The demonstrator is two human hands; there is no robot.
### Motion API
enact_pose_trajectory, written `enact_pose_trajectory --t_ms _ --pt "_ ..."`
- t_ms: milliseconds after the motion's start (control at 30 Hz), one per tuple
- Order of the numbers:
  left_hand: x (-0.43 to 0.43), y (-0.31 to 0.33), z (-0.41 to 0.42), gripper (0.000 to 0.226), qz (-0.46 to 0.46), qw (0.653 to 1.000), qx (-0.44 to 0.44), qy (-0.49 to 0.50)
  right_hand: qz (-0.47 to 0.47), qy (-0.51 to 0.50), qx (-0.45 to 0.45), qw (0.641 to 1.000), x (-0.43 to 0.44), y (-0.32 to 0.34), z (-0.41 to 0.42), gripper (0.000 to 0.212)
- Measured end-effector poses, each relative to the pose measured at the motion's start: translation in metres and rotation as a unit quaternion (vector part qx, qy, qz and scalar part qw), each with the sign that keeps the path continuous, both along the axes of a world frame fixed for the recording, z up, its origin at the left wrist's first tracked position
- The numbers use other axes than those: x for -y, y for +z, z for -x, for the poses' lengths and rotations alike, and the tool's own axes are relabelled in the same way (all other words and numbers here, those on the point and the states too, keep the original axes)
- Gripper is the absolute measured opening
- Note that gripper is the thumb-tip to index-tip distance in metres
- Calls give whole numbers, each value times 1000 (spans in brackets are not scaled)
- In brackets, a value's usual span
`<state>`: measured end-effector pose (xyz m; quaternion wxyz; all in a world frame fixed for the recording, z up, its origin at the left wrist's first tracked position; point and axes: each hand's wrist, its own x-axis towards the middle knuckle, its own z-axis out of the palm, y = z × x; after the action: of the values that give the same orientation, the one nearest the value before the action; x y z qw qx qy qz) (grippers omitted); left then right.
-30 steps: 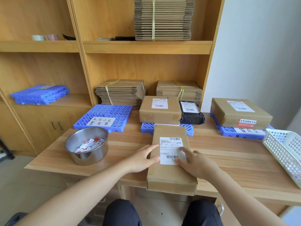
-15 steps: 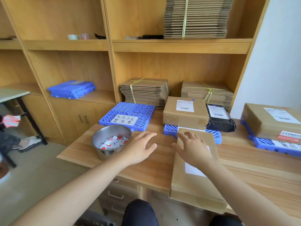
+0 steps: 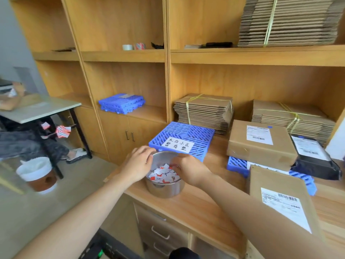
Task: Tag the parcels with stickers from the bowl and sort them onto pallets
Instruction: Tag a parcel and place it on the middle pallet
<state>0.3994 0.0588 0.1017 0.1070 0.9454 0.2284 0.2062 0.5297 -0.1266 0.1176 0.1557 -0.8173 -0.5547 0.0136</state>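
A steel bowl (image 3: 165, 190) of white-and-red stickers (image 3: 164, 174) stands near the desk's left end. My left hand (image 3: 139, 163) holds the bowl's left rim, fingers curled over it. My right hand (image 3: 188, 170) reaches into the bowl from the right, bent fingertips down among the stickers; whether they pinch one is hidden. A flat brown parcel (image 3: 280, 202) with a white label lies at the front right. Behind the bowl is a blue pallet (image 3: 203, 133) carrying only a handwritten label. A second blue pallet (image 3: 236, 164) holds a brown box (image 3: 261, 146) and a black bag parcel (image 3: 315, 161).
Tied stacks of flat cardboard (image 3: 203, 111) sit in the shelf behind the desk. Spare blue pallets (image 3: 121, 102) lie on a lower shelf. At the left stand a side table (image 3: 41, 109) and a white-lined bin (image 3: 37, 172) on the floor, with a seated person's legs under the table.
Both hands left the front parcel and moved left to the bowl. My view swung left and closer, so the right pallet and the white basket are out of sight.
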Motion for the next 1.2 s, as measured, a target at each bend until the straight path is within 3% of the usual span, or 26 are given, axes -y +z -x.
enact_pose_trajectory --t_ms 167,333,600,967,1200 --pt "-3 -5 -26 40 50 999 -9 5 94 28 -8 995 -45 -20 -6 32" --pt "-8 -25 -33 62 113 993 -21 32 145 3 -11 989 -73 -29 -16 35" --pt "-11 -36 -34 72 130 990 15 53 218 5 18 976 -98 -43 -18 32" --pt "-14 -40 -35 65 126 991 18 48 174 -17 61 983 -100 -42 -18 24" --pt "-5 -33 -33 56 153 985 59 57 79 -11 -25 996 -69 -18 -28 18"
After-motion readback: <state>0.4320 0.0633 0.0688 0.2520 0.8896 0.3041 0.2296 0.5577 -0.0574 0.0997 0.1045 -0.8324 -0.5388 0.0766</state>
